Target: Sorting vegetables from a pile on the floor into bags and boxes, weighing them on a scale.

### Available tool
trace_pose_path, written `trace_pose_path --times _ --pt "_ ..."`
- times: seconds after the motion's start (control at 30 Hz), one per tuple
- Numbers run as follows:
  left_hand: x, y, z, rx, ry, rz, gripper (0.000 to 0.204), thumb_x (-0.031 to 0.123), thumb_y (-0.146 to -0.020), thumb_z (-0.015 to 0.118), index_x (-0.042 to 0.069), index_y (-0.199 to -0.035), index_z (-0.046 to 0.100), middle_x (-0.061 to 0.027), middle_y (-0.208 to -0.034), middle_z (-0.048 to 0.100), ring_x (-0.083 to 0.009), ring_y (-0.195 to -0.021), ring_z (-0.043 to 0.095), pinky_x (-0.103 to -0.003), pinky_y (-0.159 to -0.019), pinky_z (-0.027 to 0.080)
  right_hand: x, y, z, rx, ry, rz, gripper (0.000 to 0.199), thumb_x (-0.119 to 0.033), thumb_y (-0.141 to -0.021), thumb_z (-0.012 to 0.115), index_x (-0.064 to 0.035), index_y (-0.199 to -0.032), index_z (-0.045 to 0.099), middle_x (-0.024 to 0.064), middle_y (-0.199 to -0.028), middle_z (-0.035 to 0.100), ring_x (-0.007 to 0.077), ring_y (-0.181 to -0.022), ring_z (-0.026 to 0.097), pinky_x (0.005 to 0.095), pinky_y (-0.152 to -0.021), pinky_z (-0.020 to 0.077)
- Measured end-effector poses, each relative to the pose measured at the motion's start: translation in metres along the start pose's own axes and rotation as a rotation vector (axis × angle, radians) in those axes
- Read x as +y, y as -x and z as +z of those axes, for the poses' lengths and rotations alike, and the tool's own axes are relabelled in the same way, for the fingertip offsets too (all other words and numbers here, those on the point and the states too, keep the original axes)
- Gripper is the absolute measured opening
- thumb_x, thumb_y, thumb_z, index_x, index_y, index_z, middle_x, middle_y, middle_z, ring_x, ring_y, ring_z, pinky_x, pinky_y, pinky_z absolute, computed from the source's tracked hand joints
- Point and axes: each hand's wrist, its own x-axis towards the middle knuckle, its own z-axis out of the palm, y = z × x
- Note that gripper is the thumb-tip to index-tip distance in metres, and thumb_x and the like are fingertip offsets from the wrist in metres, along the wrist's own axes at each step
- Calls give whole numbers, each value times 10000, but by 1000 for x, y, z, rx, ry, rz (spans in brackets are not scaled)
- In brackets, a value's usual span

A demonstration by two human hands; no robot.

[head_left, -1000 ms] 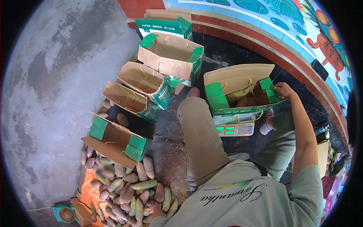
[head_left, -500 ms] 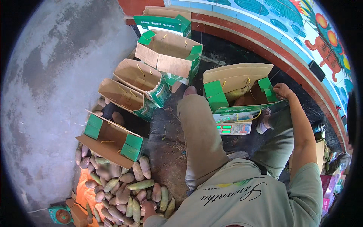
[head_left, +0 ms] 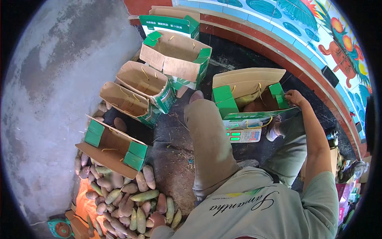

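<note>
My right hand (head_left: 293, 97) grips the green flap on the right side of an open cardboard box (head_left: 246, 85). That box holds a few sweet potatoes and rests on a small digital scale (head_left: 243, 136). My left hand (head_left: 158, 220) reaches down into the near edge of a pile of sweet potatoes (head_left: 123, 195) on the ground. My sleeve covers most of that hand, so its fingers do not show. My bent left knee (head_left: 207, 131) lies between the two hands.
Several more open brown-and-green boxes stand in a curve: one (head_left: 113, 145) beside the pile, two (head_left: 127, 101) (head_left: 149, 83) further back, one (head_left: 177, 59) behind them. An orange cloth (head_left: 81, 197) lies under the pile. A painted wall (head_left: 302, 28) runs behind.
My left hand has slid lower along the pile's near edge. My right hand stays on the box flap. The view has shifted slightly.
</note>
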Motion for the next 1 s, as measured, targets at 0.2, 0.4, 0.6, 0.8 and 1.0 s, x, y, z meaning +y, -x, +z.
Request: trace_pose_path --times 0.2,0.4,0.6,0.8,1.0 --pt "20 20 -23 -126 -199 -41 431 358 -850 474 146 -1226 485 -75 -1213 455 -259 -1153 407 -482 -923 337 5 5 -1 15 2 -5 267 -160 -784 578 16 -985 585 74 -712 601 163 -590 586 285 -493 468" --pt "11 10 6 -64 -32 -105 392 363 -849 482 156 -1181 507 -50 -1233 450 -261 -1170 392 -477 -919 315 3 3 -1 -3 4 -3 279 -167 -781 579 10 -997 583 71 -707 601 161 -577 582 281 -501 474" --pt "4 5 -6 -217 -36 -86 407 350 -852 504 181 -1217 446 -47 -1283 428 -233 -1197 384 -502 -978 264 2 2 0 -5 -3 16 297 -188 -772 604 18 -985 599 98 -721 603 181 -563 581 302 -509 476" --pt "-1 -1 -7 -295 -69 67 680 343 -650 703 139 -1234 421 -80 -1265 453 -262 -1183 425 -514 -963 313 -5 3 -1 -8 11 45 319 -193 -771 614 20 -1008 599 98 -736 610 172 -586 578 299 -524 473" --pt "1 -10 -33 -411 67 146 876 266 -497 781 76 -1259 395 -117 -1290 452 -310 -1217 396 -522 -933 372 3 6 -3 -7 28 32 295 -193 -780 612 23 -980 590 96 -713 595 168 -569 571 296 -500 472"
